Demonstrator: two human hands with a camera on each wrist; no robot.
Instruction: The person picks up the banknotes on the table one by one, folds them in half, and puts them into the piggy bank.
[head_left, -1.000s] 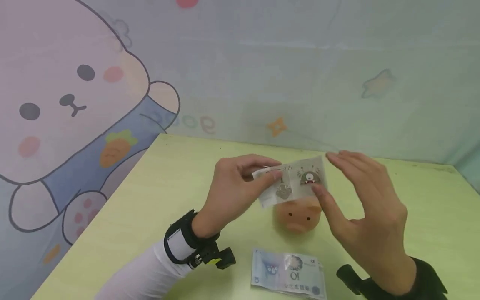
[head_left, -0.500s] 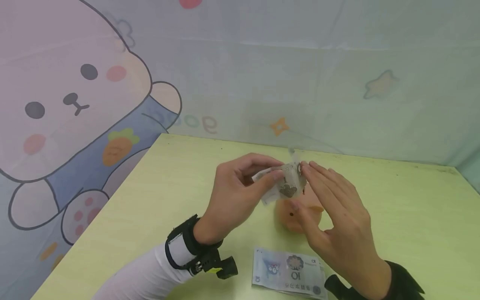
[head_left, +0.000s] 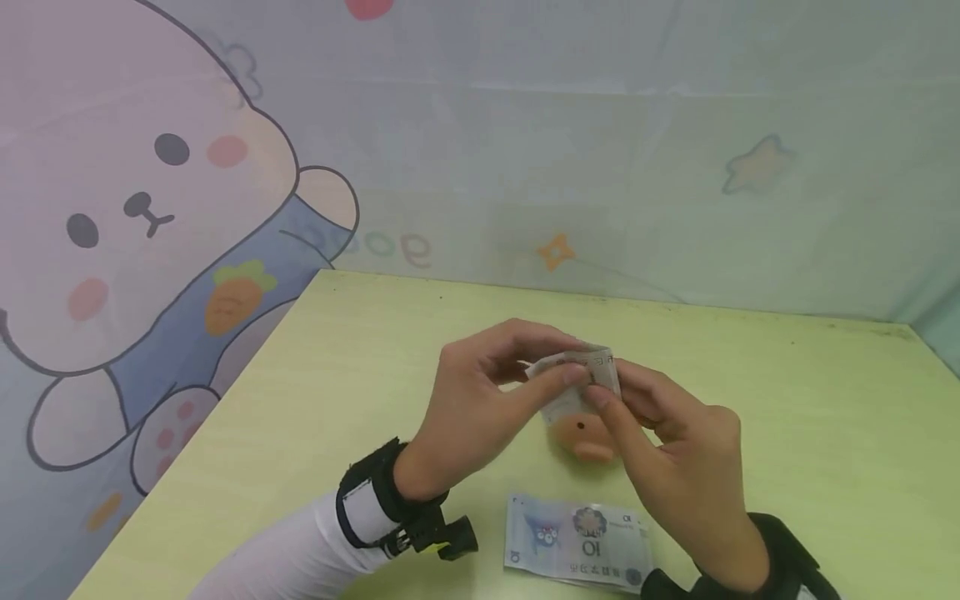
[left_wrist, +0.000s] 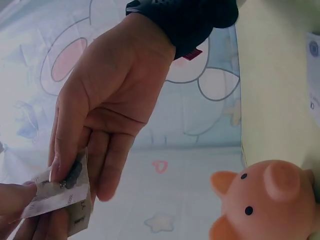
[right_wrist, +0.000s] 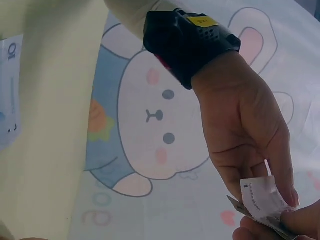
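Grip – both hands pinching folded banknote

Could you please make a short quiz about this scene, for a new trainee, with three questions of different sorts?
1. True or false: the folded banknote lies flat on the table.
2. What is the orange toy below the hands? A) a piggy bank B) a ball C) a cup
3. What number is printed on the flat banknote near the person?

Key:
1. False: the left hand and the right hand both pinch it in the air.
2. A, the piggy bank.
3. 10.
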